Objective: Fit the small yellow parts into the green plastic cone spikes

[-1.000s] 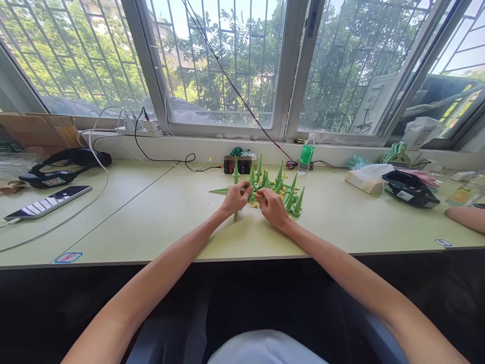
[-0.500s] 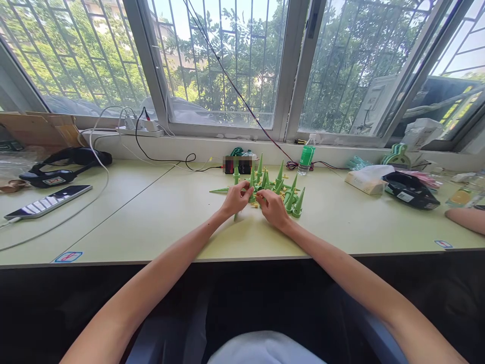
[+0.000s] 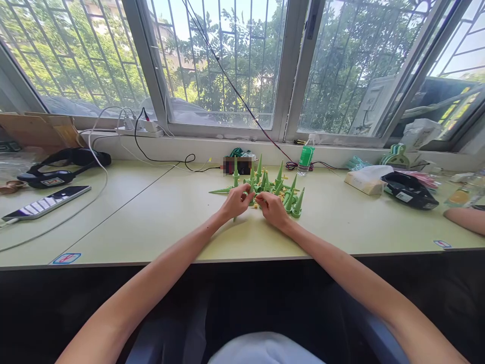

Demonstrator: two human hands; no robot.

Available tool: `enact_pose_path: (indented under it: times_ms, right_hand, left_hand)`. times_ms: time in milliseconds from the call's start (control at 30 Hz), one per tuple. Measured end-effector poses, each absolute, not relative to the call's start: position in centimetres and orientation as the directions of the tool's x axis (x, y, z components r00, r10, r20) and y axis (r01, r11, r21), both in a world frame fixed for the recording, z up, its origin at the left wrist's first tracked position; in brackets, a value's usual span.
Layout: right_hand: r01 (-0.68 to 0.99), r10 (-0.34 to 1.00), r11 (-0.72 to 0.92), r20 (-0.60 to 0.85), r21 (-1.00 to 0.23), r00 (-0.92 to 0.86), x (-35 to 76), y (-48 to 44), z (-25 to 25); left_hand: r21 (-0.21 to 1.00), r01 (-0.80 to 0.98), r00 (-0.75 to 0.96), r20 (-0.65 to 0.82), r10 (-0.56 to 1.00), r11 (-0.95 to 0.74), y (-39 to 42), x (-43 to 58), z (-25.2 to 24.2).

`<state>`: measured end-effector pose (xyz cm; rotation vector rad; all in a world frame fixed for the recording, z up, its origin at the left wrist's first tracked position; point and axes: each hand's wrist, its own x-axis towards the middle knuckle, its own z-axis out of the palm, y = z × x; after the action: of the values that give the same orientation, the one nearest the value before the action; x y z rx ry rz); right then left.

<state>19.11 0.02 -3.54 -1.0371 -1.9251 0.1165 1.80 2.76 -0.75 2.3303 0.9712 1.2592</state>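
Observation:
My left hand (image 3: 235, 202) is closed around a green plant watering spike (image 3: 234, 219); its narrow tip shows below the fingers. Close beside it, my right hand (image 3: 273, 208) makes a pinch on something small, mostly hidden by the fingertips. Behind and right of both hands, several more green watering spikes (image 3: 289, 200) stand or lie in a cluster, with small yellow pieces (image 3: 286, 177) among them. One spike (image 3: 219, 191) lies flat to the left of my left hand.
Behind the cluster are a dark box (image 3: 239, 166) with a cable and a water bottle (image 3: 305, 157). A tissue pack (image 3: 364, 181) and black headset (image 3: 409, 191) sit right, near another person's arm (image 3: 464, 220). Left are a phone (image 3: 47, 202) and another headset (image 3: 49, 177).
Both hands stay over nearly the same spot, with the fingers shifting slightly around the held pieces. The spike tip under my left hand has moved a little. The view has shifted slightly.

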Motion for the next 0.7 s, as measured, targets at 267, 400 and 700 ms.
enact_pose_path:
  times_ms: [267,400,700]
  right_hand:
    - [0.576,0.722,0.648,0.643,-0.498,-0.256,19.28,0.0,-3.61]
    - [0.589,0.74,0.631,0.62,-0.504,-0.262,19.19,-0.18,-3.5]
    - [0.6,0.753,0.609,0.615,-0.518,-0.234,19.09,-0.45,-3.29]
  left_hand:
    - [0.546,0.398,0.432,0.597,0.676,-0.737,2.48,1.6,-0.76]
    - [0.565,0.379,0.433,0.591,0.68,-0.732,2.82,1.53,-1.14]
    - [0.639,0.316,0.423,0.567,0.707,-0.701,2.95,1.62,-1.36]
